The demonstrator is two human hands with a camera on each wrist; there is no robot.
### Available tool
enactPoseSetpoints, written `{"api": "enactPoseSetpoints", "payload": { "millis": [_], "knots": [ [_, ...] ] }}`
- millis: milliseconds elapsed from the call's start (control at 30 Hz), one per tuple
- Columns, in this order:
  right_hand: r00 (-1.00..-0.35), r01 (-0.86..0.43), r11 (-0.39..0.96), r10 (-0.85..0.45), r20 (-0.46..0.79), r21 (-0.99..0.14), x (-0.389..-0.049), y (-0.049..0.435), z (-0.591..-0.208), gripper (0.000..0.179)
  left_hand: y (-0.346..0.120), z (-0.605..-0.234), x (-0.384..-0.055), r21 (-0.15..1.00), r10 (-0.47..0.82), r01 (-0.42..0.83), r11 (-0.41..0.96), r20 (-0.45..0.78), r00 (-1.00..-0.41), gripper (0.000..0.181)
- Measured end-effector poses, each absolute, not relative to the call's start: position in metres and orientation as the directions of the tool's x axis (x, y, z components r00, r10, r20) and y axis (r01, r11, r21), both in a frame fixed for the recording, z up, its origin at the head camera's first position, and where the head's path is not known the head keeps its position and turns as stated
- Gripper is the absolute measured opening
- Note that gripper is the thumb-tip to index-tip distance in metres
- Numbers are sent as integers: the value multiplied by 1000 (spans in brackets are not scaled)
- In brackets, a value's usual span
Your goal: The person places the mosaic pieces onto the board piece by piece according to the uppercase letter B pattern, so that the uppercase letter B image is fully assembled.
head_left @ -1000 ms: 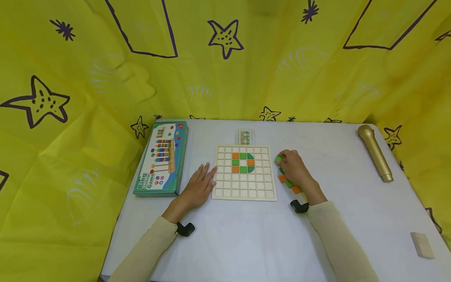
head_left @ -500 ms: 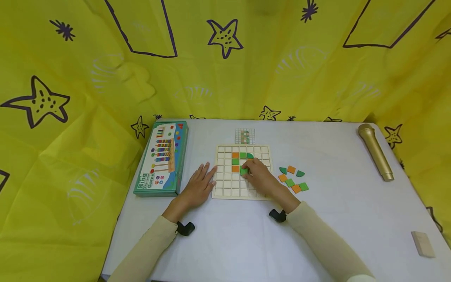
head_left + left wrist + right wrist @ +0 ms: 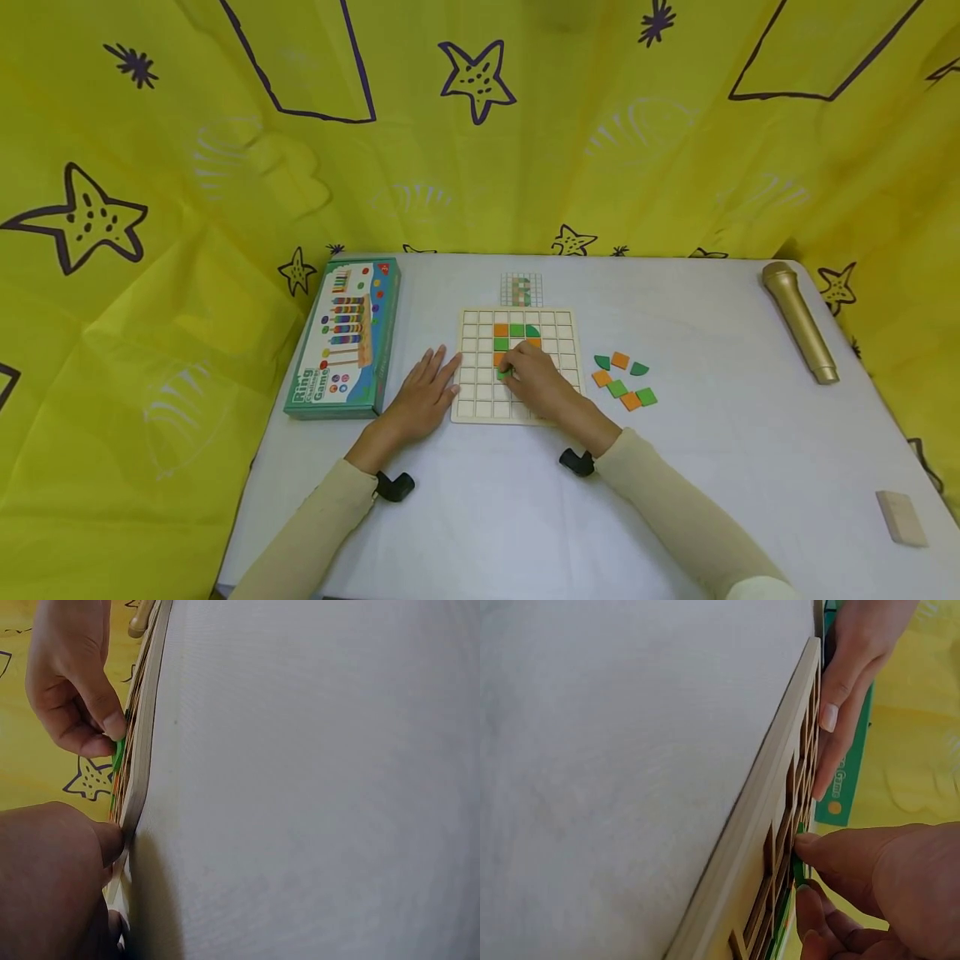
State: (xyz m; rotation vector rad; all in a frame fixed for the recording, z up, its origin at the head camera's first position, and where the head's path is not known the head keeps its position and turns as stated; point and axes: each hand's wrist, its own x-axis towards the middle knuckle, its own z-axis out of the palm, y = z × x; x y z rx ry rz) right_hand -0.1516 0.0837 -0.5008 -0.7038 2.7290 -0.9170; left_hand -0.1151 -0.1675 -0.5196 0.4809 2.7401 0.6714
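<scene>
A wooden grid board (image 3: 483, 408) lies on the table with orange and green tiles set in its upper middle squares. My right hand (image 3: 542, 382) is over the board, pinching a green tile (image 3: 801, 866) between thumb and fingers just below the lower left orange tile (image 3: 498, 359). Part of the tile pattern is hidden under this hand. My left hand (image 3: 422, 396) rests on the table with fingers extended, fingertips touching the board's left edge. Loose orange and green tiles (image 3: 617, 388), some rounded, lie right of the board.
Behind the board lies a small pattern card (image 3: 521, 290). A Ring Challenge Game box (image 3: 345, 337) is at the left. A gold microphone (image 3: 799, 322) and a pale wooden block (image 3: 901, 518) lie far right. Yellow cloth (image 3: 480, 183) hangs behind the table.
My right hand has moved from the loose tiles onto the board with a green tile, then slightly left and down over the squares. My left hand has stayed in place.
</scene>
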Motion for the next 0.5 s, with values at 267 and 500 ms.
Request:
{"api": "enactPoseSetpoints", "payload": {
  "millis": [267, 500],
  "knots": [
    [-865, -387, 703, -500, -28, -597, -149, 80, -498, 6, -168, -520, -115, 485, 386, 261, 835, -179, -905, 61],
    [-858, -429, 703, -514, 12, -567, -148, 86, -499, 6, -168, -520, -115, 493, 382, 255, 832, -175, -907, 61]
  ]
}}
